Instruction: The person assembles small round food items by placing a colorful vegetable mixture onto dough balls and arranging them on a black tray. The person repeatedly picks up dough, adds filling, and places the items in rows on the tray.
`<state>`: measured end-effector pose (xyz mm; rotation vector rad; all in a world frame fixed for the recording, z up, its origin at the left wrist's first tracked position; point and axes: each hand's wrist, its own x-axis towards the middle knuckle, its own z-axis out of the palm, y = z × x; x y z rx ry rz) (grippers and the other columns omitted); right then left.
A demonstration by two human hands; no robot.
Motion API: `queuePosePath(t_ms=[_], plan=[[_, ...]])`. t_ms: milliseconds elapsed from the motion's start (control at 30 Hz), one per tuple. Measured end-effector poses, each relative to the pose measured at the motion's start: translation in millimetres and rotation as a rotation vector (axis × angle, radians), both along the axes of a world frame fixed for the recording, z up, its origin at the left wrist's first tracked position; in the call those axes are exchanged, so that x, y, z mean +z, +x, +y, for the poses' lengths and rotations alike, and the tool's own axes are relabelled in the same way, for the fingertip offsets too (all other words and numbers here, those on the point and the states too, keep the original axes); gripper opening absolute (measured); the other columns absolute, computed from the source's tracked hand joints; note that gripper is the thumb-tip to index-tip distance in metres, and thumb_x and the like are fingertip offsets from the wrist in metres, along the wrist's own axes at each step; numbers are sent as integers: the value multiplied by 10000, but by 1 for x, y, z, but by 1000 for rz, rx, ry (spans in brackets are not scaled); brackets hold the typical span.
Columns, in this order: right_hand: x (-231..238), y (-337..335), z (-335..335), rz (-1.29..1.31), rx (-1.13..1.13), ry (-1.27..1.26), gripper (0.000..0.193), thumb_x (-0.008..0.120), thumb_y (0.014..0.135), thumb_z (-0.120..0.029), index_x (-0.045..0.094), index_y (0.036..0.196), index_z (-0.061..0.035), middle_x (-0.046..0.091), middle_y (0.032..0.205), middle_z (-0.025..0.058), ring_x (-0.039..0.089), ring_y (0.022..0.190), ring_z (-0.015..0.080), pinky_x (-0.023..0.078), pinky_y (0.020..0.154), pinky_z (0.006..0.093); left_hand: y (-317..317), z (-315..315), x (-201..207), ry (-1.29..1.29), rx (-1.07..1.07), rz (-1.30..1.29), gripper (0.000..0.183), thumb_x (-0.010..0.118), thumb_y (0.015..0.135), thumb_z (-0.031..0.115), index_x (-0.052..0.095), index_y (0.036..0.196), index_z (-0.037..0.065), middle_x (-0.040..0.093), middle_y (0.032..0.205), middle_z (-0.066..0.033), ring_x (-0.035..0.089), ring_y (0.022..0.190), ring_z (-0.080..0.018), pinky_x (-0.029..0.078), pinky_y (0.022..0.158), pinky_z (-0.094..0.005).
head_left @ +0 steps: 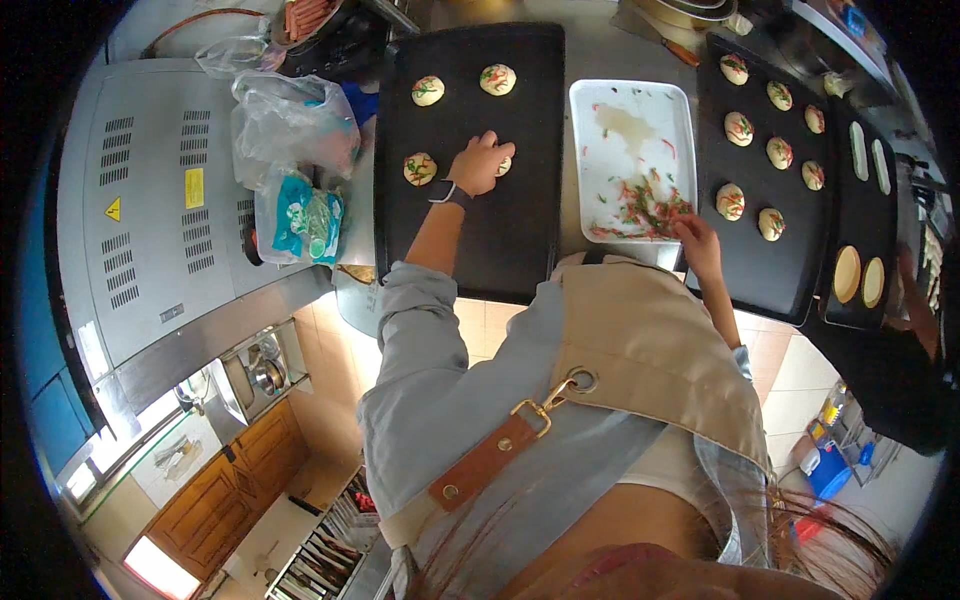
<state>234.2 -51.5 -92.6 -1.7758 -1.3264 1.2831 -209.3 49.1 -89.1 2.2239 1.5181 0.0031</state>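
My left hand, with a watch on its wrist, is over the large black baking tray. Its fingers curl down onto a round dough bun, mostly covered by the hand. On the same tray sit three other pale buns, such as the bun to the left, topped with red and green shreds. At the near right corner of a white tray, my right hand pinches into the shredded red and green topping. Some wet liquid shows farther up in that tray.
Right of the white tray, a second black baking tray bears several topped buns. Beyond it, a narrower tray holds long and oval dough pieces. Plastic bags and a grey metal machine stand at left. A knife with a wooden handle lies far back.
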Motion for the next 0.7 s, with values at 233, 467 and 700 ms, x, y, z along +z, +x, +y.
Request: queuePosePath(t_ms=[233, 467, 700], plan=[[12, -13, 8, 67, 14, 9, 201, 606, 892, -149, 675, 1010, -1, 697, 813, 79, 648, 764, 126, 504, 726, 275, 16, -25, -5, 88, 212, 10, 669, 692, 657, -23, 515, 1275, 162, 491, 1177, -150, 500, 1083, -401, 453, 917, -490], [5, -2, 5, -86, 27, 47, 220, 630, 894, -198, 690, 1020, -28, 708, 862, 94, 656, 768, 148, 505, 720, 290, 14, -17, 12, 254, 315, 101, 708, 767, 647, 178, 510, 1305, 151, 526, 1220, -167, 544, 1098, -378, 485, 891, -485], [-5, 6, 4, 60, -105, 9, 251, 652, 853, -215, 687, 1008, -20, 715, 892, 103, 674, 798, 174, 514, 724, 305, 135, 3, 32, 243, 10, -457, 276, 708, 724, 122, 675, 992, 67, 643, 998, -147, 614, 936, -345, 497, 809, -426]])
